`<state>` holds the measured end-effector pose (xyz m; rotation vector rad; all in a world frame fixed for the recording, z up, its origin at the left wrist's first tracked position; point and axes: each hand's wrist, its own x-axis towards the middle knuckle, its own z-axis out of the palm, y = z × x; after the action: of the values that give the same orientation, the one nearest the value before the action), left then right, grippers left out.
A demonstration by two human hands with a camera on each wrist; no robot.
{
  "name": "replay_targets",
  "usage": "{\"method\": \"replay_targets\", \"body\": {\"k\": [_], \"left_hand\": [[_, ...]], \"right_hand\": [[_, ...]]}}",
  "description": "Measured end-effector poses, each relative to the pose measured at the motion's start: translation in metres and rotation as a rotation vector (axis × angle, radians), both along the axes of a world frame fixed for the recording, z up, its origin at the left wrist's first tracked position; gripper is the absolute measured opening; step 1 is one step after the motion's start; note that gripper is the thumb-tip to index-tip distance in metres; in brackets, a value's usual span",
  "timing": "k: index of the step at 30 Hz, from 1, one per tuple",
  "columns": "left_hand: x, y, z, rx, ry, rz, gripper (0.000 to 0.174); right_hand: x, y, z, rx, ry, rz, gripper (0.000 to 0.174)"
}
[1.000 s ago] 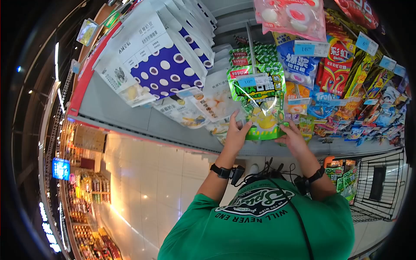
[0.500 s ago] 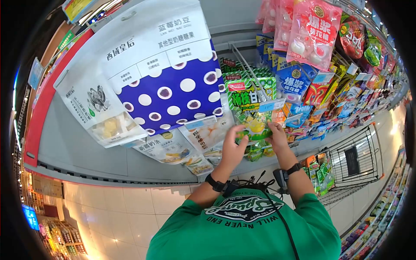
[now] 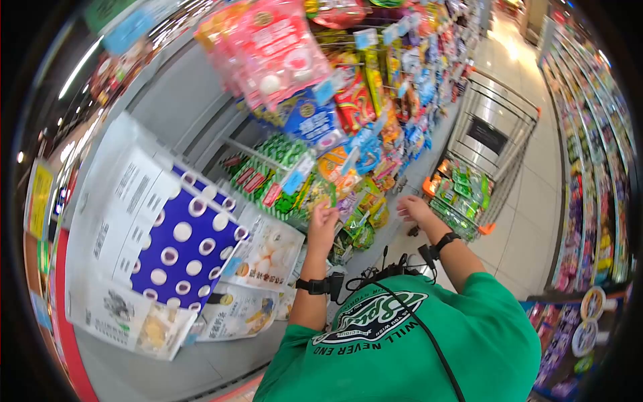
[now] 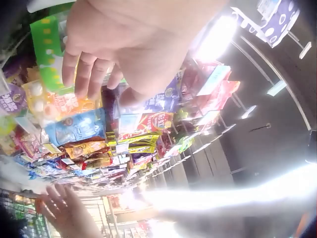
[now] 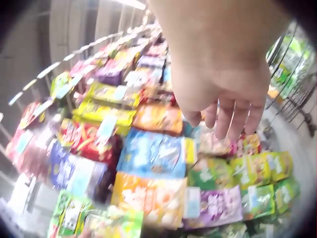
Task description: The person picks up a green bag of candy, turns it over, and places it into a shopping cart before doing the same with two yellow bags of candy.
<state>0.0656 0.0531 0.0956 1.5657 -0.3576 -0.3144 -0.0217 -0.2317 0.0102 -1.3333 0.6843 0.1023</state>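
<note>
Several green candy bags (image 3: 258,181) hang on a rod, seen edge-on in the head view. My left hand (image 3: 323,220) is at the lower edge of the front bag. In the left wrist view, the relaxed fingers of my left hand (image 4: 96,74) overlap that green bag (image 4: 47,49), and none of them curls round it. My right hand (image 3: 414,209) is held out between the shelf and the cart, holding nothing. In the right wrist view its fingers (image 5: 228,116) hang loosely, with hanging candy bags beyond them.
A wire shopping cart (image 3: 499,127) with green bags in it stands in the aisle beside the shelf. White-and-purple dotted bags (image 3: 181,234) hang at left, pink marshmallow bags (image 3: 274,53) above. Shelving (image 3: 589,174) lines the aisle's far side.
The head view has swung right toward the aisle and cart. My right hand has left the front green bag and moved right; my left hand stays by the bag's lower edge.
</note>
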Motion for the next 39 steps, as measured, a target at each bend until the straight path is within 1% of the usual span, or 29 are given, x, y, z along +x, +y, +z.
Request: {"method": "replay_targets", "body": {"k": [1,2,4,5,6,7,8,9,12,14,15,17,18,19,21,22,23,25,26,27,29,30,31,33,34,35,36,37,39], "left_hand": [[0.003,-0.002,-0.006,0.024,-0.005,0.037,0.041],[0.01,-0.003,-0.01,0.044,0.076,0.062,0.045],[0.018,-0.001,-0.017,0.02,0.105,0.111,0.046],[0.023,-0.001,-0.021,0.011,0.112,0.149,0.046],[0.025,-0.001,-0.021,0.029,0.125,0.132,0.046],[0.027,-0.001,-0.017,0.048,0.133,0.188,0.047],[0.029,-0.002,-0.015,0.069,0.139,0.246,0.047],[0.032,-0.005,-0.019,0.087,0.148,0.24,0.047],[0.037,-0.018,-0.029,0.167,0.044,0.308,0.047],[0.033,-0.025,-0.028,0.205,0.096,0.347,0.046],[0.031,-0.027,-0.027,0.226,0.139,0.386,0.044],[0.027,-0.028,-0.035,0.273,0.138,0.439,0.042],[0.021,-0.029,-0.036,0.272,0.136,0.491,0.041],[0.014,-0.03,-0.036,0.274,0.133,0.545,0.039],[-0.002,-0.032,-0.04,0.334,0.104,0.684,0.039],[-0.011,-0.038,-0.04,0.374,0.125,0.769,0.038],[-0.023,-0.042,-0.038,0.426,0.149,0.856,0.037],[-0.045,-0.049,-0.038,0.507,0.174,0.966,0.035],[-0.055,-0.048,-0.049,0.522,0.169,1.009,0.035],[-0.067,-0.042,-0.062,0.539,0.162,1.048,0.034],[-0.1,-0.033,-0.078,0.732,0.231,0.979,0.035],[-0.12,-0.023,-0.091,0.77,0.301,0.95,0.036],[-0.143,-0.016,-0.099,0.802,0.375,0.923,0.036],[-0.186,-0.018,-0.098,0.99,0.575,0.767,0.035],[-0.214,-0.01,-0.099,1.053,0.679,0.696,0.037],[-0.24,-0.003,-0.1,1.111,0.785,0.624,0.038],[-0.259,-0.012,-0.093,1.095,0.909,0.661,0.038],[-0.275,-0.019,-0.086,1.073,1.033,0.695,0.039],[-0.307,-0.01,-0.087,0.982,1.254,0.692,0.042]], "right_hand": [[-0.021,-0.024,-0.013,0.023,0.005,-0.114,0.024],[-0.042,-0.044,-0.022,-0.011,0.065,-0.234,0.02],[-0.087,-0.092,-0.065,0.091,0.12,-0.43,0.022],[-0.114,-0.109,-0.075,0.116,0.109,-0.492,0.026],[-0.133,-0.118,-0.075,0.109,0.182,-0.621,0.028],[-0.151,-0.139,-0.1,0.152,0.189,-0.685,0.029],[-0.165,-0.151,-0.107,0.167,0.199,-0.737,0.029],[-0.173,-0.159,-0.109,0.166,0.193,-0.791,0.028],[-0.176,-0.191,-0.118,0.192,0.226,-0.821,0.028],[-0.164,-0.219,-0.13,0.236,0.094,-0.802,0.022],[-0.153,-0.226,-0.12,0.248,0.103,-0.794,0.022],[-0.126,-0.246,-0.1,0.148,0.169,-0.729,0.023],[-0.114,-0.265,-0.113,0.15,0.179,-0.66,0.026],[-0.103,-0.28,-0.126,0.166,0.19,-0.642,0.026],[-0.073,-0.318,-0.15,0.108,0.346,-0.461,0.031],[-0.06,-0.334,-0.163,-0.032,0.443,-0.335,0.034],[-0.049,-0.352,-0.189,-0.011,0.455,-0.306,0.034],[-0.026,-0.392,-0.245,-0.752,0.586,0.426,0.038],[-0.014,-0.4,-0.244,-0.804,0.628,0.471,0.039],[0.0,-0.408,-0.24,-0.785,0.622,0.487,0.039],[0.02,-0.416,-0.226,-0.979,0.623,0.4,0.035],[0.031,-0.421,-0.224,-1.021,0.631,0.441,0.034],[0.043,-0.425,-0.216,-1.0,0.632,0.504,0.033],[0.061,-0.435,-0.26,-1.064,0.612,0.63,0.036],[0.071,-0.438,-0.273,-1.047,0.608,0.65,0.036],[0.079,-0.44,-0.283,-1.064,0.671,0.731,0.038],[0.083,-0.44,-0.29,-1.082,0.734,0.811,0.041],[0.084,-0.439,-0.29,-1.069,0.733,0.83,0.041],[0.088,-0.442,-0.28,-1.093,0.815,0.804,0.033]]}}
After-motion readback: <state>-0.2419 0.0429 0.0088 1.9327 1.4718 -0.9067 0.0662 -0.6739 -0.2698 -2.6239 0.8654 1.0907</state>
